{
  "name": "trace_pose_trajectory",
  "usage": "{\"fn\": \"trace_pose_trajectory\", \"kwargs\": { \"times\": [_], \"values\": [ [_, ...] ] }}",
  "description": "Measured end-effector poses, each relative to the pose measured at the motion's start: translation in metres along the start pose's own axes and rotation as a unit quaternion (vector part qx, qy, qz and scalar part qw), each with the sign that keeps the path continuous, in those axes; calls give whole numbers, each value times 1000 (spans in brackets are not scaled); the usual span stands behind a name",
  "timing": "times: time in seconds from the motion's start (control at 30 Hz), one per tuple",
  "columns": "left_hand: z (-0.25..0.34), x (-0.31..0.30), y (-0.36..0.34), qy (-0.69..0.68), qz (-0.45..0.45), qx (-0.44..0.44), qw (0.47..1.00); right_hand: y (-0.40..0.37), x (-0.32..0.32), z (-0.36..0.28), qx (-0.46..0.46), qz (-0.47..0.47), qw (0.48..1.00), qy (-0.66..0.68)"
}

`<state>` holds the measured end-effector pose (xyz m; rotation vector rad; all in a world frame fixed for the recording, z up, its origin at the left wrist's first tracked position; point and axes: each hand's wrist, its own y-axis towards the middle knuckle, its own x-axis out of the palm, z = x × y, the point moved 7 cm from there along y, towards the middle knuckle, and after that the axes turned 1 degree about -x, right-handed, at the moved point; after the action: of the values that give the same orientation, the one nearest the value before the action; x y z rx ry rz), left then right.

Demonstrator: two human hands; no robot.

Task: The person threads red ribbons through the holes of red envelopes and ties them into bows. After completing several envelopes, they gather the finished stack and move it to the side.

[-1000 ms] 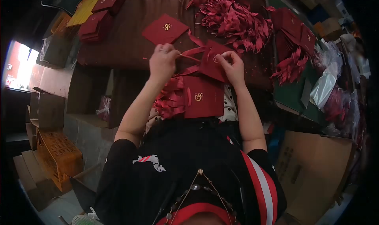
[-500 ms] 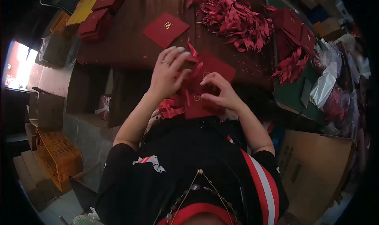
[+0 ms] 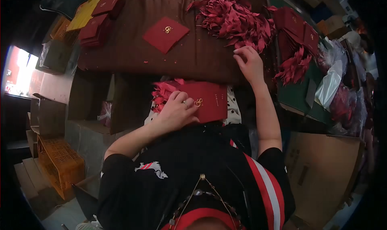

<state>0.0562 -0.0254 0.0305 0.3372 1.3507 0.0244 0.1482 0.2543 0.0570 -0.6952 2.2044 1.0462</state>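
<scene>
Now left hand (image 3: 177, 109) on red envelope (image 3: 211, 103); right hand (image 3: 250, 62) at ribbon pile (image 3: 238, 18).

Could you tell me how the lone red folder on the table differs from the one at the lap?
The lone folder lies on the table, turned cornerwise, untouched; the lap folder lies squarer under the left hand. Red ribbons bunch against the lap folder; the lone folder lies apart from any. Both are dark red with a gold emblem.

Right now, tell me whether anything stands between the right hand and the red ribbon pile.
Nothing visible does. The right hand reaches over the bare brown tabletop, its fingertips at the near edge of the red ribbon pile.
</scene>
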Motion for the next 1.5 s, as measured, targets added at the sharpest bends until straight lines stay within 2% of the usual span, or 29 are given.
{"fn": "trace_pose_trajectory", "kwargs": {
  "times": [0.1,0.13,0.17,0.2,0.23,0.37,0.4,0.47,0.5,0.57,0.6,0.67,0.73,0.77,0.8,0.83,0.87,0.9,0.93,0.97,1.0,1.1,1.13,1.2,1.23,1.37,1.47,1.5],
  "values": [
    [4,-3,0,-22,36,17,999,18,18,-8,-63,-5,995,-82],
    [3,-4,-1,-46,50,17,998,21,23,-4,-64,-3,995,-80],
    [-2,-6,0,-43,49,16,998,24,31,0,-63,0,989,-134],
    [-9,-18,2,-32,107,21,994,28,38,4,-62,4,981,-186],
    [-18,-31,4,-20,164,25,986,31,44,7,-65,5,981,-183],
    [-116,-67,23,47,250,-135,958,38,55,7,-46,-17,979,-199],
    [-141,-72,26,76,264,-177,945,36,52,-7,-92,-4,979,-183],
    [-183,-59,33,147,232,-241,931,30,45,-40,-163,28,977,-131],
    [-201,-42,35,177,181,-258,932,26,40,-54,-163,40,981,-96],
    [-219,-12,41,120,166,-268,941,19,30,-78,-169,69,983,-21],
    [-204,-15,47,122,162,-263,943,18,27,-85,-168,69,983,-21],
    [-177,-12,62,88,147,-255,952,12,20,-98,-182,63,977,91],
    [-140,-4,75,113,161,-232,953,3,20,-114,-183,57,976,102],
    [-123,-4,81,140,169,-224,950,0,27,-109,-86,8,974,207],
    [-111,-3,88,112,146,-216,959,-1,38,-106,12,-40,951,306],
    [-108,0,93,49,125,-222,966,3,35,-117,-15,-23,915,402],
    [-107,2,97,-13,103,-225,969,5,34,-116,-17,-23,916,401],
    [-110,-1,98,-116,129,-236,956,6,28,-112,-6,12,906,422],
    [-118,-5,98,-142,173,-228,948,7,22,-108,6,47,895,443],
    [-129,-9,98,-168,215,-220,937,9,14,-107,-10,72,896,438],
    [-138,-17,98,-101,190,-251,944,11,14,-100,-9,73,897,437],
    [-170,-17,100,61,242,-263,932,13,31,-66,31,69,916,393],
    [-173,-20,104,62,243,-262,932,11,37,-62,29,70,916,393],
    [-188,-1,113,-2,69,-322,944,11,50,-54,52,40,940,334],
    [-185,-3,115,18,62,-315,947,9,57,-53,69,28,939,336],
    [-186,-9,116,66,108,-317,940,3,72,-40,85,-6,947,309],
    [-194,-8,113,-13,134,-348,928,4,64,-43,86,0,950,300],
    [-195,-12,111,-78,168,-361,914,4,64,-41,87,1,950,299]
  ]
}}
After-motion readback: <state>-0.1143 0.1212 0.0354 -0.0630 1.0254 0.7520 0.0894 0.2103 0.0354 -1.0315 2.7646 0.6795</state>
